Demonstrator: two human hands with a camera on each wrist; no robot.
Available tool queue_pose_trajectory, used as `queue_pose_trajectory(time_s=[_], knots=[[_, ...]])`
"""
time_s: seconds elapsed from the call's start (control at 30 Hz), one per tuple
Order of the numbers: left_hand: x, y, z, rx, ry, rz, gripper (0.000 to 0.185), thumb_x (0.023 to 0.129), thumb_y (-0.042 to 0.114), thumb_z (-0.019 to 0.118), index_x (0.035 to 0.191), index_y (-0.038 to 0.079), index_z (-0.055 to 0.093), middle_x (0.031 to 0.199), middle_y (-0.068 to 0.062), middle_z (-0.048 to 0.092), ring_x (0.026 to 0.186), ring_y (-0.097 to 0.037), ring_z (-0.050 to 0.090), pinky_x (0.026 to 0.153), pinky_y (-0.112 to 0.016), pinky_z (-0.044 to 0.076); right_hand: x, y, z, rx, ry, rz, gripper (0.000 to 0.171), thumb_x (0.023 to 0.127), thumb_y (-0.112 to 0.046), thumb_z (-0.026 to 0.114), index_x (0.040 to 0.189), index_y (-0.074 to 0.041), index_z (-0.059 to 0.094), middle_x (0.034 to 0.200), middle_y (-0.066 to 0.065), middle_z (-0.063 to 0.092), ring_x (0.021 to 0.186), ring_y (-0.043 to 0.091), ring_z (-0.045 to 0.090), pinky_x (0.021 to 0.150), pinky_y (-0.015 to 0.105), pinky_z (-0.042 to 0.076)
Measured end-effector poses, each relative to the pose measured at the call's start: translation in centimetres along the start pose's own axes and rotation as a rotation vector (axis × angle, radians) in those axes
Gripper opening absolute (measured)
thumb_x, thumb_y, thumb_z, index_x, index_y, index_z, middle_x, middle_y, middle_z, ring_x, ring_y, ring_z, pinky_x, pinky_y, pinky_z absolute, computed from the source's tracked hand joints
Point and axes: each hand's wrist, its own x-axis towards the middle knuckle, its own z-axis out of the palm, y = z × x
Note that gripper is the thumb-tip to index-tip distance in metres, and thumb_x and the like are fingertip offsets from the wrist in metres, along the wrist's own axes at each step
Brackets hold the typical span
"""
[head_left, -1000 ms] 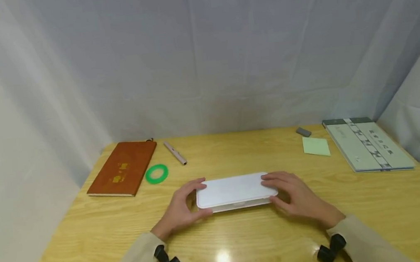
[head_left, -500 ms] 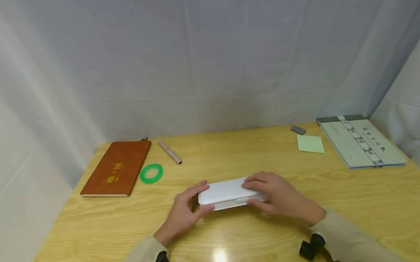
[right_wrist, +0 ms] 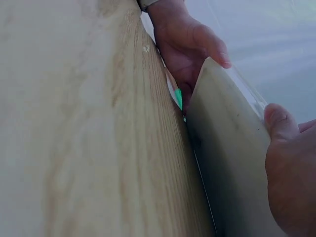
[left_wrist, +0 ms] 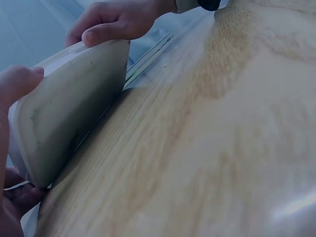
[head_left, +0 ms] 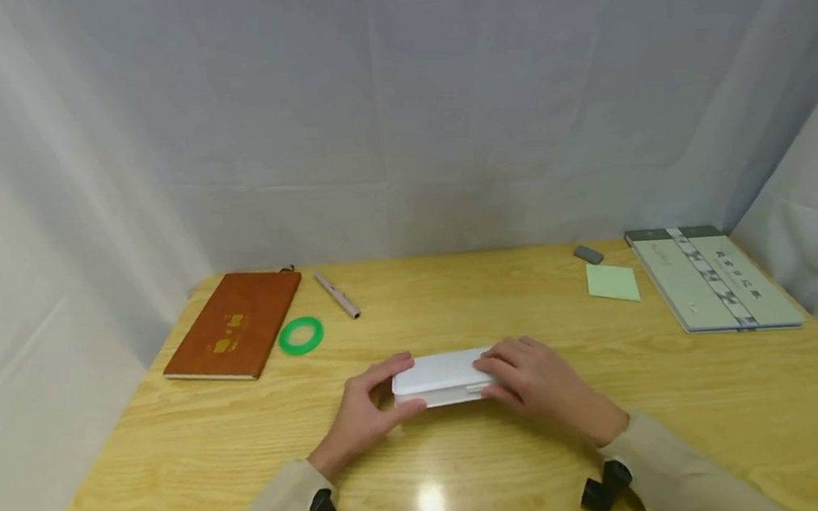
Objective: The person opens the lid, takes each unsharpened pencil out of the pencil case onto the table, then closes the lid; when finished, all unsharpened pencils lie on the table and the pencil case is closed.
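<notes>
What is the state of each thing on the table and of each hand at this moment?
White case: lid closed, lying flat on the table, held at both ends.
Left hand: grips the case's left end.
Right hand: grips the case's right part.
Brown notebook: closed.
Green-grey book: closed.
Pen: lying flat.
Green tape ring: lying flat.
</notes>
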Motion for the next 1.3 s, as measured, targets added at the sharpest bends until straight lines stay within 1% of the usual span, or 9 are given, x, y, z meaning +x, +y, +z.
queue_pose_trajectory(time_s=[0.43,0.57,0.7,0.83,0.97,1.07,1.13,1.23,1.3], knots=[[-0.1,0.3,0.3,0.008,0.003,-0.020,0.057,0.077,0.013,0.081,0.128,0.002,0.061,0.140,-0.018,0.051,0.133,-0.032,0.044,0.105,-0.018,0.035,-0.4,-0.6,0.5,-0.189,-0.018,-0.011,0.057,0.104,-0.044,0.024,0.105,-0.008,0.068,0.097,0.004,0.067,0.086,0.018,0.063,0.070,0.037,0.053],[-0.1,0.3,0.4,0.030,-0.002,-0.018,0.057,0.077,0.015,0.080,0.129,0.003,0.060,0.141,-0.017,0.051,0.133,-0.032,0.044,0.105,-0.018,0.034,-0.5,-0.6,0.6,-0.201,-0.009,-0.010,0.056,0.104,-0.043,0.024,0.106,-0.008,0.068,0.097,0.004,0.067,0.086,0.019,0.064,0.070,0.037,0.052],[0.0,0.3,0.5,0.010,-0.004,-0.009,0.058,0.077,0.013,0.080,0.130,0.002,0.059,0.141,-0.019,0.050,0.133,-0.032,0.044,0.104,-0.016,0.034,-0.6,-0.6,0.5,-0.204,-0.011,-0.011,0.056,0.105,-0.042,0.023,0.106,-0.008,0.067,0.097,0.004,0.068,0.086,0.019,0.064,0.070,0.037,0.052],[-0.1,0.3,0.4,-0.019,0.004,-0.012,0.059,0.075,0.011,0.081,0.129,0.001,0.059,0.141,-0.019,0.050,0.133,-0.033,0.043,0.104,-0.015,0.035,-0.5,-0.5,0.5,-0.161,-0.015,-0.002,0.055,0.104,-0.042,0.025,0.109,-0.008,0.067,0.099,0.005,0.067,0.088,0.020,0.063,0.072,0.038,0.052],[-0.1,0.4,0.2,0.025,0.017,-0.020,0.061,0.071,0.015,0.085,0.127,0.005,0.062,0.141,-0.017,0.051,0.133,-0.031,0.044,0.104,-0.017,0.036,-0.5,-0.4,0.4,-0.063,-0.035,0.018,0.051,0.102,-0.045,0.032,0.112,-0.008,0.066,0.104,0.005,0.066,0.094,0.020,0.062,0.077,0.039,0.051],[-0.1,0.3,0.0,0.082,0.012,-0.011,0.065,0.067,0.018,0.088,0.126,0.008,0.062,0.141,-0.015,0.052,0.132,-0.030,0.046,0.103,-0.020,0.038,-0.4,-0.1,0.2,0.005,-0.041,0.015,0.048,0.100,-0.046,0.038,0.112,-0.009,0.066,0.106,0.004,0.065,0.096,0.019,0.061,0.080,0.040,0.051],[-0.1,0.2,0.1,0.083,-0.006,0.002,0.072,0.064,0.017,0.090,0.128,0.008,0.060,0.141,-0.015,0.051,0.129,-0.029,0.048,0.103,-0.023,0.040,-0.1,0.2,0.0,0.033,-0.017,-0.007,0.047,0.100,-0.046,0.040,0.109,-0.009,0.067,0.102,0.003,0.065,0.092,0.018,0.061,0.076,0.037,0.051],[0.0,0.1,0.1,0.079,-0.039,0.009,0.088,0.057,0.014,0.093,0.135,0.006,0.052,0.135,-0.013,0.055,0.122,-0.026,0.053,0.102,-0.026,0.043,0.8,1.2,-0.5,0.033,0.045,-0.058,0.045,0.100,-0.044,0.040,0.102,-0.009,0.070,0.092,0.001,0.067,0.081,0.015,0.062,0.068,0.033,0.050],[0.0,0.1,0.2,0.078,-0.055,0.004,0.101,0.054,0.012,0.094,0.140,0.004,0.043,0.132,-0.011,0.056,0.119,-0.024,0.055,0.102,-0.028,0.045,1.8,2.1,-0.9,0.043,0.049,-0.065,0.044,0.100,-0.043,0.041,0.097,-0.011,0.071,0.085,0.000,0.068,0.072,0.012,0.062,0.063,0.031,0.050]])
